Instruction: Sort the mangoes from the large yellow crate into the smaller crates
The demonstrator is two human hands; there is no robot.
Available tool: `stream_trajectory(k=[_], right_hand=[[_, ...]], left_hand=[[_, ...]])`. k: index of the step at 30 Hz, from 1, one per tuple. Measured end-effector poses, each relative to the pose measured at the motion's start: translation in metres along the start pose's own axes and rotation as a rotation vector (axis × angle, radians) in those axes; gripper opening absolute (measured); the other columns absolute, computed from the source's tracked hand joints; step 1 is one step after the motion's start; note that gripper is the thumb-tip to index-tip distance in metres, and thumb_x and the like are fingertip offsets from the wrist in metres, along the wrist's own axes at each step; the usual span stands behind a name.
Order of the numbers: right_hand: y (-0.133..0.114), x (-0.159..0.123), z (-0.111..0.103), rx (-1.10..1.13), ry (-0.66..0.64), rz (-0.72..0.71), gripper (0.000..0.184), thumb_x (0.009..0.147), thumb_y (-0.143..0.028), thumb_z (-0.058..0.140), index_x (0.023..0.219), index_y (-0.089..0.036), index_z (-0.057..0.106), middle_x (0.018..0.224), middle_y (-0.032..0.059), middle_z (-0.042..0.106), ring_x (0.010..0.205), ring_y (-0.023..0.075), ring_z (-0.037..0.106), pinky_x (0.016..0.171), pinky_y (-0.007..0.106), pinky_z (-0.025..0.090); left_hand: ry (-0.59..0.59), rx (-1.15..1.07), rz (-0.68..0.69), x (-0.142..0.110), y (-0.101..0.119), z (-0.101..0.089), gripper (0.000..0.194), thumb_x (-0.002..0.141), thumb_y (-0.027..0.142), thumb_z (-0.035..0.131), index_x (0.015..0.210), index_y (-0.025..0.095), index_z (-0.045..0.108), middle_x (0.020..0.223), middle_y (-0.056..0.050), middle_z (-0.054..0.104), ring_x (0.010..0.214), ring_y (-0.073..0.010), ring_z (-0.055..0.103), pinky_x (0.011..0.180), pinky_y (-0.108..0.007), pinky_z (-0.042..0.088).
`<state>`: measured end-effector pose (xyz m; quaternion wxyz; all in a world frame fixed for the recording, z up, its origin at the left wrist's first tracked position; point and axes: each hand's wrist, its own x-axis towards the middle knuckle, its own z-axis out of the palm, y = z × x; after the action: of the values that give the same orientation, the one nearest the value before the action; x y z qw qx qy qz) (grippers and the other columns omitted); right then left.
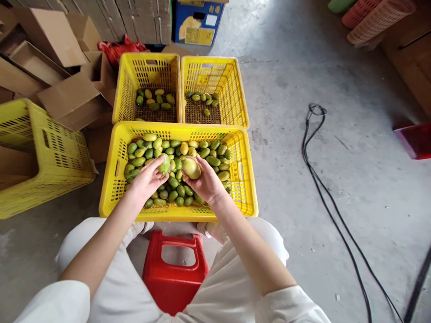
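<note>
My left hand (147, 179) holds a green mango (164, 164) in its fingers, above the front crate. In my right hand (205, 181) is a paler, yellow-green mango (191, 168), with the fingers curled around it. Below both hands, a wide yellow plastic crate (178, 215) holds many mangoes, mostly green with some turning yellow. Behind it two more yellow crates stand side by side. The back left crate (116, 96) has several green and yellowish mangoes on its floor; the back right crate (240, 89) has several mainly green ones.
A red stool (175, 287) is between my legs. Another yellow crate (63, 148) stands at left beside piled cardboard boxes (72, 96). A blue carton (198, 22) sits behind the crates. At right, a black cable (319, 179) lies on the concrete floor (276, 157), with pink baskets (380, 20) farther back.
</note>
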<state>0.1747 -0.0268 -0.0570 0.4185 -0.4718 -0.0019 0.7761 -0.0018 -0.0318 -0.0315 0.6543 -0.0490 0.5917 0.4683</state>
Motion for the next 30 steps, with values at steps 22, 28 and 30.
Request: stream_trajectory(k=[22, 28, 30], right_hand=[[-0.014, -0.009, 0.004, 0.22, 0.061, 0.046, 0.029, 0.091, -0.019, 0.065, 0.118, -0.022, 0.076, 0.085, 0.0021, 0.077, 0.076, 0.0181, 0.075, 0.061, 0.022, 0.062], [-0.012, -0.005, 0.004, 0.212, 0.039, 0.06, 0.009, 0.099, -0.025, 0.066, 0.104, -0.023, 0.074, 0.082, 0.0033, 0.075, 0.074, 0.0175, 0.071, 0.056, 0.019, 0.057], [-0.01, -0.001, 0.0, 0.201, 0.009, 0.032, 0.004, 0.098, -0.025, 0.07, 0.102, -0.025, 0.072, 0.087, 0.0029, 0.077, 0.077, 0.0171, 0.073, 0.057, 0.019, 0.058]], left_hand=[[0.003, -0.09, -0.005, -0.008, 0.008, 0.008, 0.013, 0.102, 0.01, 0.076, 0.092, 0.017, 0.072, 0.08, -0.002, 0.072, 0.064, -0.0114, 0.062, 0.058, -0.022, 0.049], [-0.045, 0.025, -0.077, -0.017, 0.01, 0.013, 0.023, 0.107, 0.02, 0.058, 0.102, 0.013, 0.079, 0.084, -0.009, 0.077, 0.067, -0.0154, 0.066, 0.06, -0.023, 0.054], [-0.046, 0.057, -0.083, -0.017, 0.01, 0.013, 0.025, 0.107, 0.02, 0.055, 0.101, 0.014, 0.079, 0.081, -0.007, 0.075, 0.064, -0.0147, 0.064, 0.058, -0.022, 0.052]])
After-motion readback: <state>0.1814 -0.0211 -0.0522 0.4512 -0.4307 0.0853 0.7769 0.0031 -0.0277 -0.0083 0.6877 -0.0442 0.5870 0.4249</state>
